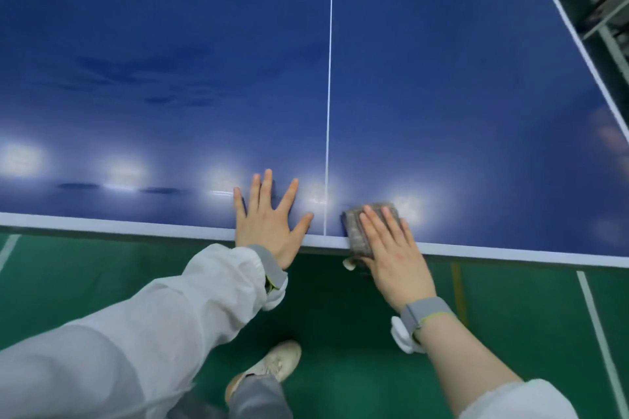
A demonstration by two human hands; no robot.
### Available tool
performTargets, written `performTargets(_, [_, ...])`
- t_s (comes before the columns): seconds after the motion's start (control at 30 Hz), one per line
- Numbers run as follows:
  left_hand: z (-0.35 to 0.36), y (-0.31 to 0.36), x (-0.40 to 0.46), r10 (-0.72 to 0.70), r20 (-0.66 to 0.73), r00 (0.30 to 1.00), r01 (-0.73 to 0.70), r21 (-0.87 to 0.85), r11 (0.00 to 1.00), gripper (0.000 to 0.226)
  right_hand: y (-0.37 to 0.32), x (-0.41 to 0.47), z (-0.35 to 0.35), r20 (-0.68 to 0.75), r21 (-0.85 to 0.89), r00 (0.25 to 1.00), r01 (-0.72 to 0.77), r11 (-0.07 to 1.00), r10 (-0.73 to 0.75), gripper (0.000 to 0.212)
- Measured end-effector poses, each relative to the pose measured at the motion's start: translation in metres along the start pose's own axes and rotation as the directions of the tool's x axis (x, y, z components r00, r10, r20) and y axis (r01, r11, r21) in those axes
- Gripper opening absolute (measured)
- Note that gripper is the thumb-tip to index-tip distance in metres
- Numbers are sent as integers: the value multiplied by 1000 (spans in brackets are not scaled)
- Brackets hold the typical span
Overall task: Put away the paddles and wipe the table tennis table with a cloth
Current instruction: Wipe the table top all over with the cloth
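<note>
Pressing the cloth point(366, 231) flat-fingered at the worktop point(442, 95) edge, right hand point(391, 255) risks dragging it off; left hand point(269, 224) splayed, empty.

Table: table tennis table point(442, 78), glossy blue top with white edge bands and a thin white centre line running away from the near edge; ceiling lights mirrored in its sheen
Cloth: grey folded cloth point(360, 231), lying flat at the near edge just right of the centre line; its near end hangs over the white band
</note>
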State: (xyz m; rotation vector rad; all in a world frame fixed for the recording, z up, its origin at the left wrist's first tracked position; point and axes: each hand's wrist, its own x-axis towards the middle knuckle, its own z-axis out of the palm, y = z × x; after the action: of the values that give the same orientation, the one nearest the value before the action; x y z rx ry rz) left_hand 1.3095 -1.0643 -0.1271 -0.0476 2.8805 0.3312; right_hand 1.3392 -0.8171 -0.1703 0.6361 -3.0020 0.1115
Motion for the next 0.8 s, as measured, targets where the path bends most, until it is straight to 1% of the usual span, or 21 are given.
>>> performTargets(0.07, [11, 32, 4, 23, 10, 1000, -23, -4, 1000, 69, 47, -22, -5, 4, -34, 999, -52, 998, 53, 80])
performTargets(0.13, [24, 67, 4, 57, 28, 998, -57, -19, 998, 71, 92, -49, -11, 40, -79, 986, -156, 985, 160, 72])
performTargets(0.2, [38, 102, 8, 95, 52, 994, -94, -19, 995, 74, 132, -75, -21, 91, -100, 951, -287, 953, 296, 75])
performTargets(0.27, [51, 126, 10, 76, 85, 993, -78, 20, 997, 78, 157, -90, -28, 159, -135, 918, -344, 929, 363, 79])
performTargets(0.33, [51, 128, 12, 28, 94, 995, -36, 83, 996, 84, 164, -87, -30, 199, -141, 909, -343, 929, 366, 80])
performTargets(0.4, [51, 131, 16, -4, 92, 996, -5, 93, 996, 87, 162, -84, -25, 164, -146, 922, -330, 933, 352, 78])
performTargets(0.5, [45, 129, 14, -13, 118, 993, 1, 97, 995, 88, 144, -80, -17, 122, -130, 926, -343, 930, 358, 74])
performTargets(0.53, [46, 134, 15, -16, 110, 994, 5, 96, 995, 89, 141, -78, -16, 109, -119, 933, -331, 936, 343, 75])
performTargets(0.67, [49, 138, 17, -32, 124, 992, 20, 96, 995, 91, 103, -52, -10, 46, -96, 979, -192, 977, 198, 84])
performTargets(0.73, [48, 131, 16, -41, 126, 991, 31, 78, 996, 92, 83, -45, -3, 25, -72, 985, -169, 983, 171, 86])
performTargets(0.8, [50, 132, 16, -49, 101, 994, 41, 80, 996, 92, 80, -44, 0, 1, -71, 988, -156, 985, 156, 85])
